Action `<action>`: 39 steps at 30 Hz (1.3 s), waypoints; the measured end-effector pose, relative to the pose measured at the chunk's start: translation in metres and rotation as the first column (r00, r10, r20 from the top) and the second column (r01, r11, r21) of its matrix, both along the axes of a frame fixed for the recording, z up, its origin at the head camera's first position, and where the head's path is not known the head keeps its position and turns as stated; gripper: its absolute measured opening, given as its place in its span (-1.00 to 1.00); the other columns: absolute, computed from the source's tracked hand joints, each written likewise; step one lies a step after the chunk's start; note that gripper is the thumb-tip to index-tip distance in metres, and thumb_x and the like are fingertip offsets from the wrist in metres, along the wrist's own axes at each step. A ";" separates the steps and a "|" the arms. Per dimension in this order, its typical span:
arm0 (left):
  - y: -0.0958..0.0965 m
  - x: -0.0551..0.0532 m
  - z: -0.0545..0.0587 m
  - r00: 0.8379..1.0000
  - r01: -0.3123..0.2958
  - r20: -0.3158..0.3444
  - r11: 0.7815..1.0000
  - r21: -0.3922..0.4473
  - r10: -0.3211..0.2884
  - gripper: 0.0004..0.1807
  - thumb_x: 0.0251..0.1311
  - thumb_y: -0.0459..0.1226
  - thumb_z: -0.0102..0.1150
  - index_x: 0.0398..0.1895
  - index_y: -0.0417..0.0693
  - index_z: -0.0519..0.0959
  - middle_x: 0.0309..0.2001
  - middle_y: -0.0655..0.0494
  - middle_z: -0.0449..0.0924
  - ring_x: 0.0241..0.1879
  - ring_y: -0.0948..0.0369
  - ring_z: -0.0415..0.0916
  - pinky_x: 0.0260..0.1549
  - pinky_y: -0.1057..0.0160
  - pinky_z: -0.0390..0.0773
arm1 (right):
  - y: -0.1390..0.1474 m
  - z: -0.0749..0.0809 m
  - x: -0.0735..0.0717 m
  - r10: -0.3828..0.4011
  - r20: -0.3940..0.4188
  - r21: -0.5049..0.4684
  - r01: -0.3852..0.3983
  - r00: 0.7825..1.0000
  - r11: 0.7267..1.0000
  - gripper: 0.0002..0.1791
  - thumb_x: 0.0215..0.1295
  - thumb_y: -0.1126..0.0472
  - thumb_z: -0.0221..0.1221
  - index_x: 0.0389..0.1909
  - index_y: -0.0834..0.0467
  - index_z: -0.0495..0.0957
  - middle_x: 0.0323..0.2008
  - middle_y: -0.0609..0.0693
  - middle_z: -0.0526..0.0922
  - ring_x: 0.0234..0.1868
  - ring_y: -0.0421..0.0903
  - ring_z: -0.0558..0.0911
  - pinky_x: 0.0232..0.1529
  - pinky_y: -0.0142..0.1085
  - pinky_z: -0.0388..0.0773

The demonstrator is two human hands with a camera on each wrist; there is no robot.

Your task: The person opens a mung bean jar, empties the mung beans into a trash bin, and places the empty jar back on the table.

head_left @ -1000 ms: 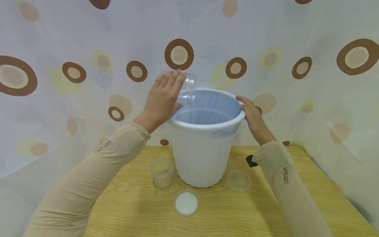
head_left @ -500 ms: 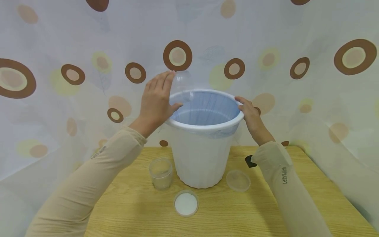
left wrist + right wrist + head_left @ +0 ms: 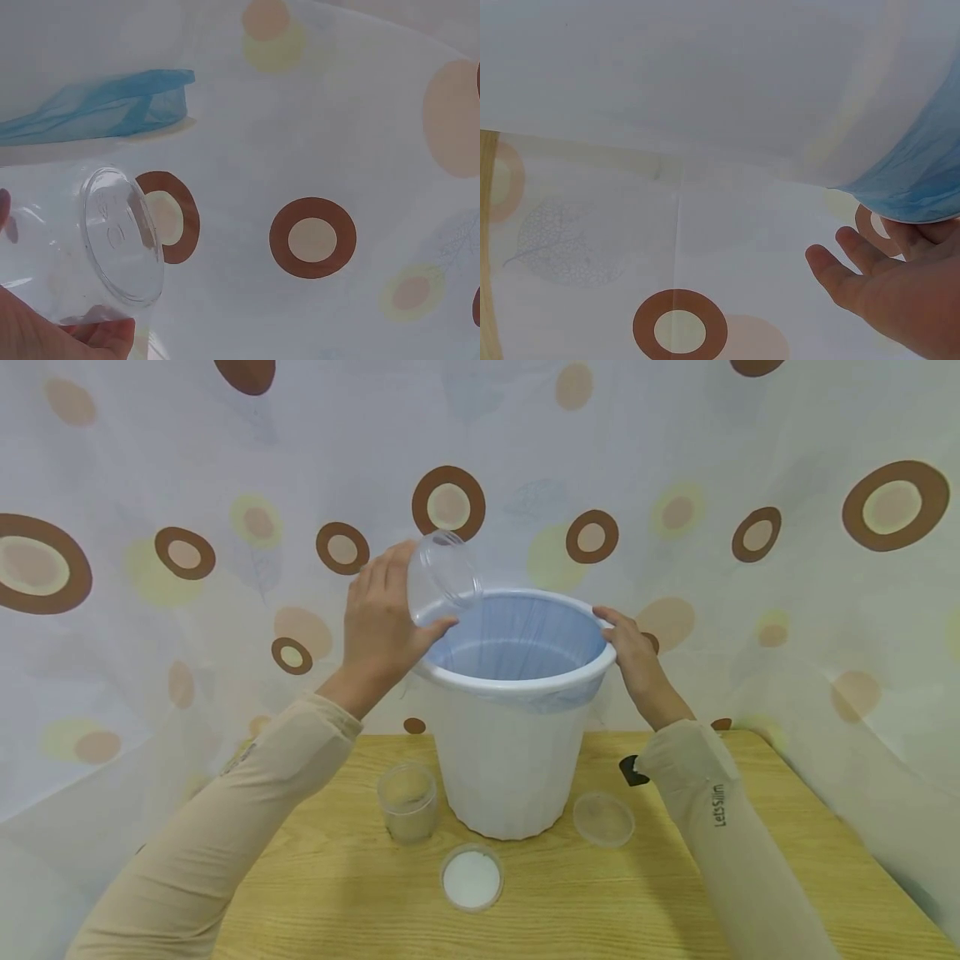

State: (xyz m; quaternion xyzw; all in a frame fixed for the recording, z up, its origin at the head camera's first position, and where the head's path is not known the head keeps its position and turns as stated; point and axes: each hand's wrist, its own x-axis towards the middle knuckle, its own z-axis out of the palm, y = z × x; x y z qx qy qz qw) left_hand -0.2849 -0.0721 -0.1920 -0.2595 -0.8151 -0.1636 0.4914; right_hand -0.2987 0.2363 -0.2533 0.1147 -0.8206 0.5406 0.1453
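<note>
Pale curtain (image 3: 675, 443) with brown and yellow rings behind a light wooden table (image 3: 600, 902).

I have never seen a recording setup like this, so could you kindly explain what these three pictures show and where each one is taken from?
There is no machine: a person wears three cameras. The head view looks down at both hands. The left hand grips a clear jar, tipped over the white bucket, which has a blue liner. The right hand holds the bucket's rim. On the wooden table lie a second jar, a white lid and a clear lid. The left wrist view shows the jar's bottom close up; the right wrist view shows the fingers under the rim, with the dotted curtain behind.
</note>
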 end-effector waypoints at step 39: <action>-0.027 0.042 -0.017 0.924 0.076 0.261 0.806 0.587 -0.278 -0.08 -0.10 -0.07 0.50 0.30 -0.19 0.25 0.18 -0.02 0.38 0.14 0.10 0.33 0.11 0.06 0.38 | -0.003 0.006 -0.003 -0.069 0.039 0.030 0.068 0.997 0.997 -0.40 0.42 0.12 -0.33 0.46 0.14 0.12 0.47 0.16 0.03 0.44 0.11 0.07 0.37 0.04 0.07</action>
